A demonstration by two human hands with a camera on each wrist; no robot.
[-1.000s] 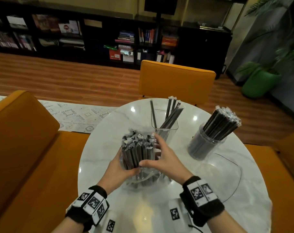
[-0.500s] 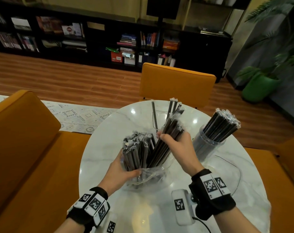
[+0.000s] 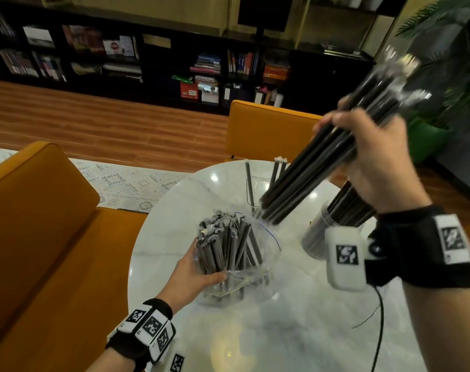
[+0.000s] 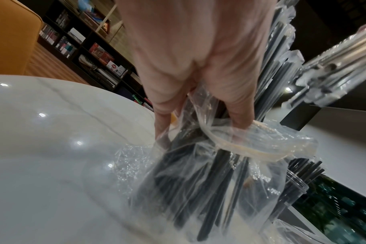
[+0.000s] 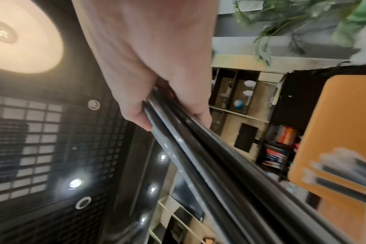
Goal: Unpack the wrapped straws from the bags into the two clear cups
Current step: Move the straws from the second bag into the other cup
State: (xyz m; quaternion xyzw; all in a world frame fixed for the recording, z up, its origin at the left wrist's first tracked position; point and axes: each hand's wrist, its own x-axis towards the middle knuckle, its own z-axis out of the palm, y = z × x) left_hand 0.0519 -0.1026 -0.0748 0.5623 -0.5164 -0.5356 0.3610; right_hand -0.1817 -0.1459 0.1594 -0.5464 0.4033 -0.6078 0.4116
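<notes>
A clear plastic bag stands on the white marble table with several wrapped black straws upright in it. My left hand grips the bag low on its left side; in the left wrist view the fingers curl into the crumpled plastic. My right hand grips a thick bundle of straws, raised and tilted over the table; the right wrist view shows the bundle in the fist. A square clear cup at the back holds a few straws. A round clear cup packed with straws stands partly behind my right wrist.
Orange chairs stand at the left and beyond the table. A flat clear bag edge and a black cable lie at the table's right. A green plant pot and dark bookshelves are further off.
My right hand took a bundle of straws from the bag and lifted it up and to the right, clear of the bag. My left hand kept its hold on the bag.
</notes>
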